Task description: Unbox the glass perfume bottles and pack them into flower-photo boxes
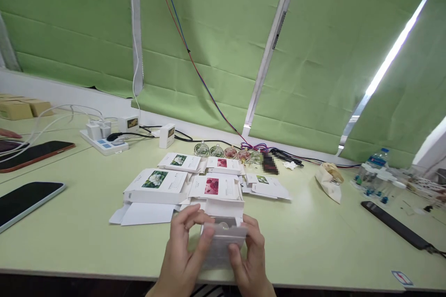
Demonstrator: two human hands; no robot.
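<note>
A small white box (pixel 219 253) is held between my two hands near the table's front edge. Its top end stands open towards me, and a clear round piece (pixel 223 226) shows inside. My left hand (pixel 184 246) grips the box's left side, thumb on the near face and fingers at the opening. Around the right side curls my right hand (pixel 252 255), its thumb pressed on the front. Just beyond lie several flattened white cartons with open flaps, among them one with a red flower print (pixel 212 188) and one with a white flower print (pixel 156 181).
Behind the cartons stands a row of round glass bottles (pixel 216 151) with coloured contents. A power strip (pixel 104 143), two small white boxes and phones (pixel 26 202) are to the left. To the right are a crumpled paper bag (pixel 329 181), a black strap-like object (pixel 395 225) and clear bottles (pixel 381 181).
</note>
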